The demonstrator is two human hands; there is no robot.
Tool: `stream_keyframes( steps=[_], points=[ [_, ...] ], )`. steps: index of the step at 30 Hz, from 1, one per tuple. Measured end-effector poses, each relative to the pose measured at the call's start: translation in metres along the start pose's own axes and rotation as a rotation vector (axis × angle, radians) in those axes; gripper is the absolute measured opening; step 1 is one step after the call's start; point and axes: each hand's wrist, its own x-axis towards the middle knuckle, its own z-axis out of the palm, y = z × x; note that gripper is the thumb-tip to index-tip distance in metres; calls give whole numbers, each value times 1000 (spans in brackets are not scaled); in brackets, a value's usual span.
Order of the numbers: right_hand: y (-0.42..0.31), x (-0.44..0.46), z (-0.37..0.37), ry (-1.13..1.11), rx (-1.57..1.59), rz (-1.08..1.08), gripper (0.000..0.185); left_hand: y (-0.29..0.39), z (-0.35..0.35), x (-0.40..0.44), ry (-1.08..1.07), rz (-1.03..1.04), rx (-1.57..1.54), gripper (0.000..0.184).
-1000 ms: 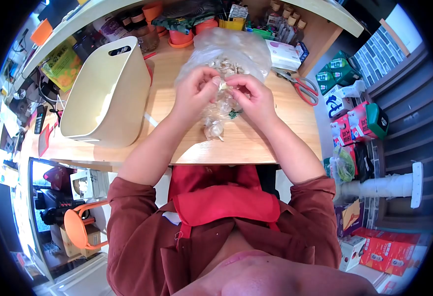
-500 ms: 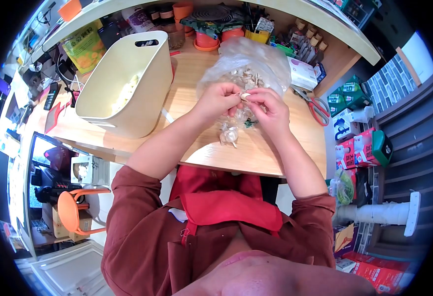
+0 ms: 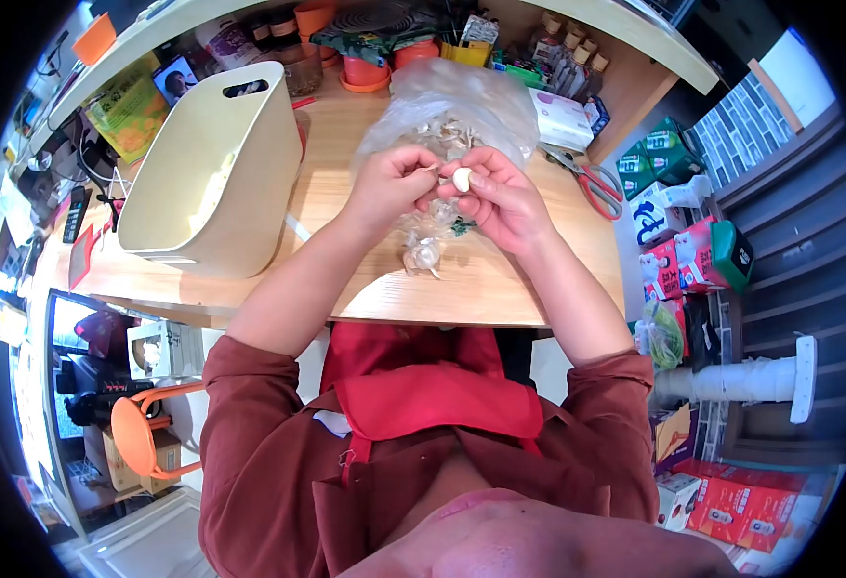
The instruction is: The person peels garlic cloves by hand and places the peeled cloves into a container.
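Note:
A pale, smooth garlic clove [image 3: 462, 179] is pinched between the thumb and fingers of my right hand [image 3: 503, 197]. Close beside it, my left hand [image 3: 396, 183] is closed with thumb and fingertips together; what sits in that pinch is too small to make out. Both hands are over the near side of a clear plastic bag [image 3: 466, 91], where dry garlic skins [image 3: 450, 133] lie. Below my hands a garlic bulb [image 3: 424, 253] rests on the wooden table. To the left stands a cream bin [image 3: 250, 183] with peeled cloves [image 3: 213, 197] inside.
Red-handled scissors [image 3: 598, 188] and a white box [image 3: 562, 118] lie to the right of the bag. Orange pots [image 3: 363, 72] and corked bottles [image 3: 577, 63] stand under the shelf at the back. A red dustpan-like piece [image 3: 83, 256] is at the table's left.
My hands have come slightly apart, and the clove now shows pale and bare in my right fingers. The whole view has shifted, with the table things appearing further left.

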Motion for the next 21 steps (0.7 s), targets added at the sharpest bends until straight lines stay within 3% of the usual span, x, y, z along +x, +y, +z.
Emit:
stream_keyframes(
  steps=[16, 21],
  points=[
    [-2, 0, 6, 175, -244, -79, 28, 6, -6, 2, 242, 150, -115, 10],
    [-1, 1, 1, 190, -372, -165, 25, 4, -6, 1, 225, 203, 47, 15]
  ],
)
